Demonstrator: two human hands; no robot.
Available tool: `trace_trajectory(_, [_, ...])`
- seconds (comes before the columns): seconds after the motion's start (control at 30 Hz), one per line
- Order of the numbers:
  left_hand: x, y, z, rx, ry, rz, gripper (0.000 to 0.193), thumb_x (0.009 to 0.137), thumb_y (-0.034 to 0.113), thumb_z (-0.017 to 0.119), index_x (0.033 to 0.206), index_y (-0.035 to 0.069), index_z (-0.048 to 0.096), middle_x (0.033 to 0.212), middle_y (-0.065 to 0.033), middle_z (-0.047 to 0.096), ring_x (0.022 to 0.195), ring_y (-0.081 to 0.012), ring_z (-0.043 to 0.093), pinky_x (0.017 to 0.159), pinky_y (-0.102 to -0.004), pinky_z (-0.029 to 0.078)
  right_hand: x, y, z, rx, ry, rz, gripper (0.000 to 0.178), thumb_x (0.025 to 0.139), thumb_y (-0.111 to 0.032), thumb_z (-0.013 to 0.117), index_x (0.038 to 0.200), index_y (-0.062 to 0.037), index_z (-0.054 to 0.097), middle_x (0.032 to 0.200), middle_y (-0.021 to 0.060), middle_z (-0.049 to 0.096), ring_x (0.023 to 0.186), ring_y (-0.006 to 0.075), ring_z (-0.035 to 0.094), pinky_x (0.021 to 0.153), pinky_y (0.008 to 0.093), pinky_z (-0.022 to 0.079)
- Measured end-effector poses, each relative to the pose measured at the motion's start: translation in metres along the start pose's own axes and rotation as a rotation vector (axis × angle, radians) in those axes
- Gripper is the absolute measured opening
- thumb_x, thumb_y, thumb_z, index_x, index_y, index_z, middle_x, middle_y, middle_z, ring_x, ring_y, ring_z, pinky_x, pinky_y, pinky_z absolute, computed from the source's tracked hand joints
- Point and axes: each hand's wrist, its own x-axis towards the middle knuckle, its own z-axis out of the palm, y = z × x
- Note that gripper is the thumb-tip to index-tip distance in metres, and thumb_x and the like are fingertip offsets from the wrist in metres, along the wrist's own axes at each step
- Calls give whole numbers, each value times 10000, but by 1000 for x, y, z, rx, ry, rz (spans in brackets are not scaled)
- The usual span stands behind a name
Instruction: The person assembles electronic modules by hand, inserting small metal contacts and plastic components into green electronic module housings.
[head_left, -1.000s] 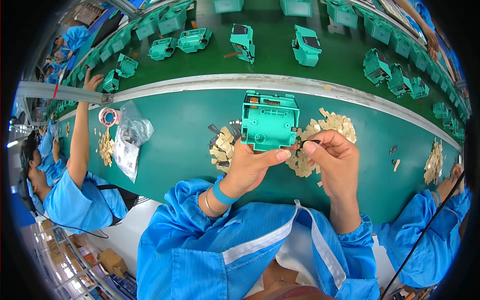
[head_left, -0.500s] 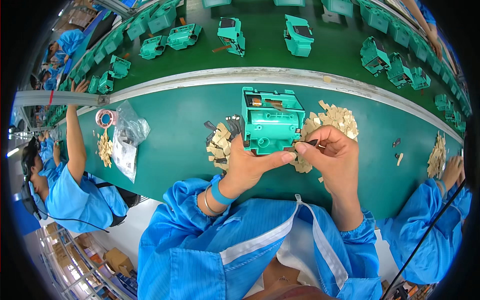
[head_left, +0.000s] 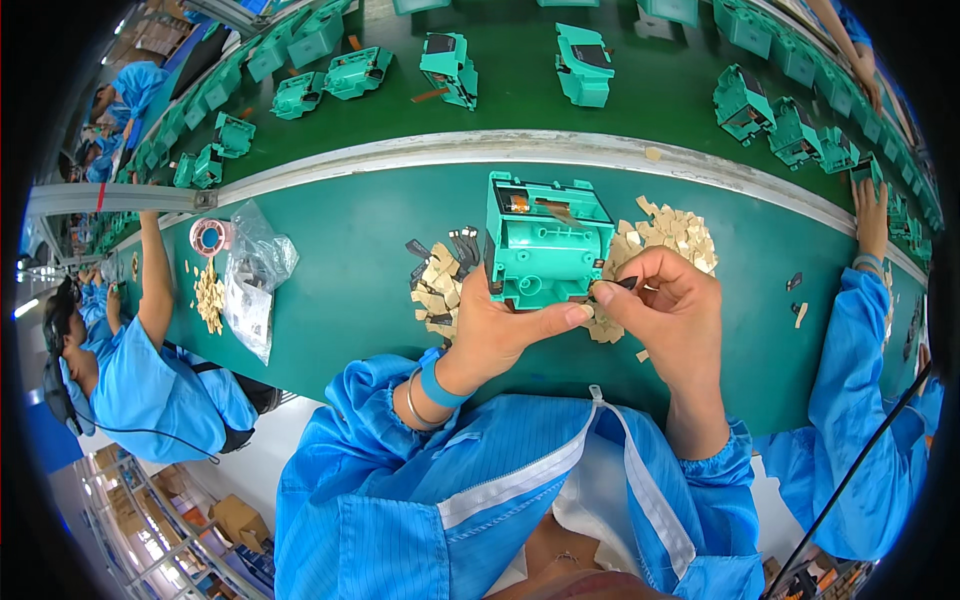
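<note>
A teal plastic housing (head_left: pixel 552 246), open-faced and with copper-coloured flex strips in its upper compartments, is held above the table by my left hand (head_left: pixel 505 328). That hand's thumb lies along the housing's lower edge. My right hand (head_left: pixel 668 310) is closed in a pinch at the lower right corner of the housing, with a small dark pointed piece (head_left: pixel 627 283) showing between the fingers; its exact kind is hard to make out. Behind the left hand lie several black flat connector strips (head_left: pixel 466 244) beside a pile of tan paper pieces (head_left: pixel 437 290).
More tan pieces (head_left: pixel 672 232) are heaped behind my right hand. A clear plastic bag (head_left: pixel 256 285) and a pink tape roll (head_left: pixel 210 237) lie at left. Beyond a pale rail (head_left: pixel 480 150), a green conveyor (head_left: pixel 520 115) carries more housings. Co-workers sit on both sides.
The housings on the conveyor have shifted slightly left. The co-worker on the right has stretched an arm forward to a housing on the conveyor. My hands have barely moved.
</note>
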Motion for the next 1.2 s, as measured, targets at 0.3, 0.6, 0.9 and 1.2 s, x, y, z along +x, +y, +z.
trace_trajectory(0.3, [0, 2, 3, 64, 16, 1, 376, 741, -4, 746, 1085, -14, 593, 980, -80, 660, 863, -139, 639, 779, -273, 534, -1, -3, -1, -39, 28, 7, 141, 766, -6, 712, 767, -14, 572, 677, -2, 587, 581, 24, 541, 507, 169, 438])
trace_trajectory(0.6, [1, 2, 2, 93, 39, -18, 372, 739, 13, 755, 1076, -9, 599, 947, -72, 666, 842, -132, 642, 760, -264, 535, -3, -8, -6, 25, -37, 9, 132, 778, 0, 710, 772, -14, 579, 702, -9, 581, 596, 12, 517, 510, 156, 391])
trace_trajectory(0.9, [1, 4, 4, 122, 24, -30, 382, 735, 16, 758, 1082, -5, 600, 960, -70, 666, 840, -124, 638, 755, -257, 531, -1, -5, -4, 23, -19, 41, 131, 780, -10, 710, 769, -15, 579, 684, -7, 586, 584, 15, 525, 497, 159, 403])
trace_trajectory(1.2, [0, 5, 5, 124, 14, -31, 384, 736, 10, 755, 1084, -9, 595, 967, -71, 665, 866, -129, 634, 775, -265, 530, -1, -6, -4, -44, 5, 23, 135, 773, -17, 714, 764, -17, 580, 672, -13, 583, 575, 15, 527, 494, 159, 407])
